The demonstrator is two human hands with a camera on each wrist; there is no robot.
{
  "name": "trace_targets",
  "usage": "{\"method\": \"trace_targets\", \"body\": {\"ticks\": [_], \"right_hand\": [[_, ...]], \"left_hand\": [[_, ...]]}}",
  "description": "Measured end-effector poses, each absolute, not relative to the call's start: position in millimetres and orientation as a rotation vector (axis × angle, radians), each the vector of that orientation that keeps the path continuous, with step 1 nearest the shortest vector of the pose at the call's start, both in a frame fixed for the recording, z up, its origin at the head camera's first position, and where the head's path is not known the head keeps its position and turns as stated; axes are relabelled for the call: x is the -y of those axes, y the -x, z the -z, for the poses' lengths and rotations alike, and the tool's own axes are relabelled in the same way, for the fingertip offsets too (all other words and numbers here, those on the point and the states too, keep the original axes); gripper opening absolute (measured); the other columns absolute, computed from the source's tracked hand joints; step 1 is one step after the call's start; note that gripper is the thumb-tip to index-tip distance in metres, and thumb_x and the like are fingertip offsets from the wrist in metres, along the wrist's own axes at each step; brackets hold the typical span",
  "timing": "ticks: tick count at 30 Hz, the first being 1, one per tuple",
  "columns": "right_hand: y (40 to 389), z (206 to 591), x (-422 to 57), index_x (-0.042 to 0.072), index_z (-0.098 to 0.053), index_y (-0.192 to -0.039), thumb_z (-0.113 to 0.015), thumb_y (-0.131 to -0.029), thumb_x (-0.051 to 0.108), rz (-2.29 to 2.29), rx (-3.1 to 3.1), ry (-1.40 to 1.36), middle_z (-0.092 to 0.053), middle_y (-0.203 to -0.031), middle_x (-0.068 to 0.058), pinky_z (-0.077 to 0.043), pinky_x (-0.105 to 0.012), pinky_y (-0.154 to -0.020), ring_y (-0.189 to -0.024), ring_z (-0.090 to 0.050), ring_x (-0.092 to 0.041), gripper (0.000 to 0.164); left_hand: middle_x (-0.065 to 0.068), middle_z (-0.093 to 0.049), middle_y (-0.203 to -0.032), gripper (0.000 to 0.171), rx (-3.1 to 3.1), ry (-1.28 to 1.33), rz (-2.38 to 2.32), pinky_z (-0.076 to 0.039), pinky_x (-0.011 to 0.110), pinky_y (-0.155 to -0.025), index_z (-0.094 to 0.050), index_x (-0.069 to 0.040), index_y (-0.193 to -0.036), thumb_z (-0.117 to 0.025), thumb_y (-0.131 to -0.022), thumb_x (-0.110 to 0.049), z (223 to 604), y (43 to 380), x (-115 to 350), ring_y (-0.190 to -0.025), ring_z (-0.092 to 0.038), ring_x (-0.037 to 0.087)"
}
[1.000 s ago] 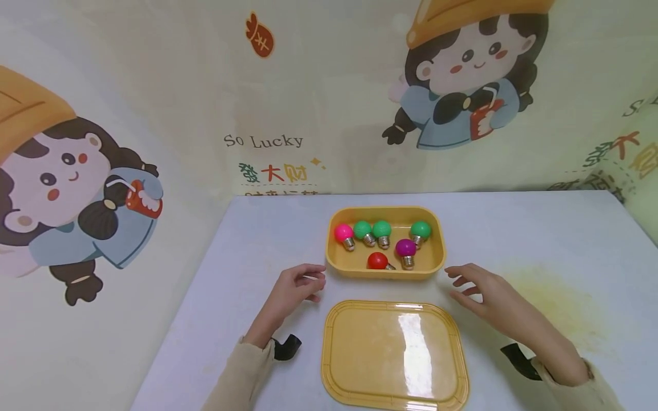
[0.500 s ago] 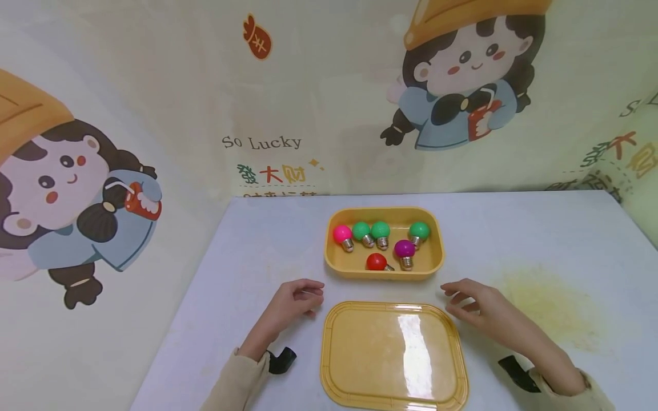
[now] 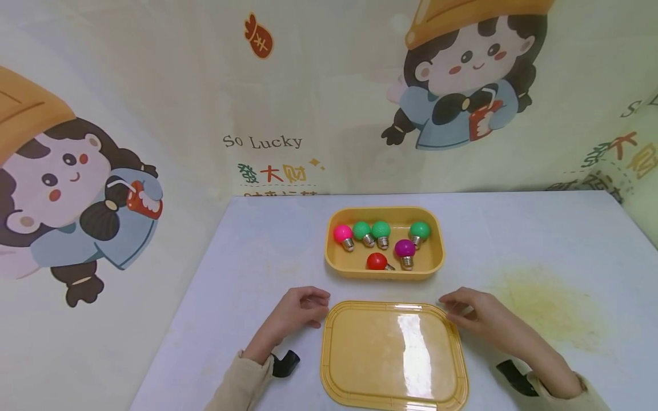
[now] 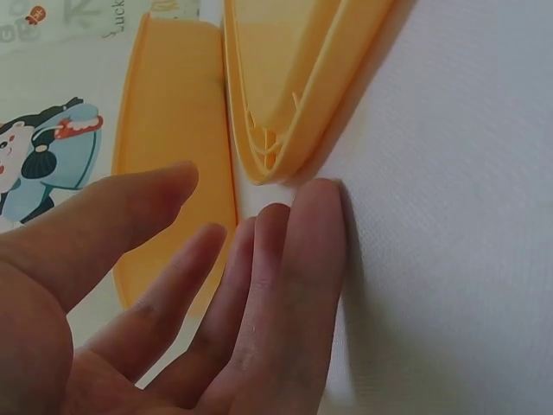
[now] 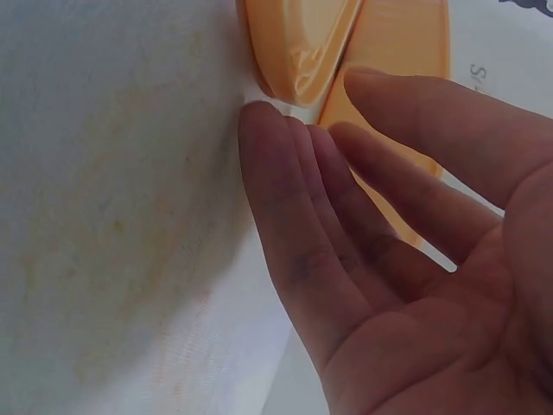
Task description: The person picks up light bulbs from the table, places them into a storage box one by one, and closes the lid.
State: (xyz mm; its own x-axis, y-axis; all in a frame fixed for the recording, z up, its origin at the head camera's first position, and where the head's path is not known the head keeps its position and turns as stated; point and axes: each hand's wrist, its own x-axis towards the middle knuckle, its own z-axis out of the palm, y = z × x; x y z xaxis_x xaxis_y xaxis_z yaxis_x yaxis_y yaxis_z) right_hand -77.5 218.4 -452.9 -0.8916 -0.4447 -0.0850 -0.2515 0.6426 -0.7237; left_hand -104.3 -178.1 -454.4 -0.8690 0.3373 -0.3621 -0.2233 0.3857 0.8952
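A flat yellow lid [image 3: 370, 359] lies on the white table in the head view. My left hand [image 3: 300, 308] is by its far left corner, and my right hand [image 3: 475, 311] is at its far right corner. Both hands have loosely bent fingers and hold nothing. In the left wrist view the fingertips [image 4: 320, 203] come close to the lid's corner [image 4: 270, 160]; the right wrist view shows the other corner [image 5: 302, 82] just beyond my fingers. Behind the lid stands a yellow box [image 3: 385, 274] with several small light bulbs in it: green [image 3: 381, 229], pink [image 3: 342, 233], purple [image 3: 405, 248] and red [image 3: 377, 261].
The white table [image 3: 267, 240] reaches back to a cloth backdrop [image 3: 334, 114] printed with cartoon figures and lettering. A yellowish stain [image 3: 550, 308] marks the tabletop right of my right hand. Black straps [image 3: 285, 364] hang at both wrists.
Both hands have drawn back from beside the box towards me, down to the lid's far corners. Box, bulbs and lid have stayed where they were.
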Motion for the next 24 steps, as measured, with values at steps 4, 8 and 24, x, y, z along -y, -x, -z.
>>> {"method": "trace_targets", "body": {"ticks": [4, 8, 24], "right_hand": [[77, 453, -218, 0.006, -0.07, -0.112, -0.072, -0.089, 0.01, 1.103, -2.587, 0.569, -0.067, -0.099, 0.003, -0.055, -0.022, -0.068, -0.082, -0.059, 0.0, 0.023], [76, 454, -218, 0.007, -0.07, -0.111, -0.071, -0.09, 0.009, 1.117, -2.578, 0.596, -0.066, -0.097, 0.005, -0.055, -0.022, -0.067, -0.082, -0.059, 0.0, 0.021], [79, 458, -215, 0.006, -0.074, -0.109, -0.072, -0.088, 0.005, 1.094, -2.629, 0.653, -0.065, -0.092, 0.009, -0.055, -0.021, -0.066, -0.079, -0.06, 0.001, 0.022]], "left_hand": [[0.012, -0.069, -0.105, 0.033, -2.148, -0.108, -1.486, -0.06, 0.035, -0.07, -0.065, 0.004, -0.12, -0.071, -0.09, -0.01, 454, 104, 176, -0.085, -0.067, 0.017], [0.011, -0.07, -0.104, 0.031, -2.153, -0.11, -1.47, -0.06, 0.035, -0.07, -0.066, 0.002, -0.118, -0.071, -0.09, -0.009, 454, 103, 174, -0.085, -0.068, 0.017], [0.004, -0.072, -0.093, 0.021, -2.395, -0.21, -1.244, -0.056, 0.024, -0.061, -0.074, -0.004, -0.104, -0.068, -0.085, 0.001, 457, 101, 165, -0.076, -0.065, 0.012]]}}
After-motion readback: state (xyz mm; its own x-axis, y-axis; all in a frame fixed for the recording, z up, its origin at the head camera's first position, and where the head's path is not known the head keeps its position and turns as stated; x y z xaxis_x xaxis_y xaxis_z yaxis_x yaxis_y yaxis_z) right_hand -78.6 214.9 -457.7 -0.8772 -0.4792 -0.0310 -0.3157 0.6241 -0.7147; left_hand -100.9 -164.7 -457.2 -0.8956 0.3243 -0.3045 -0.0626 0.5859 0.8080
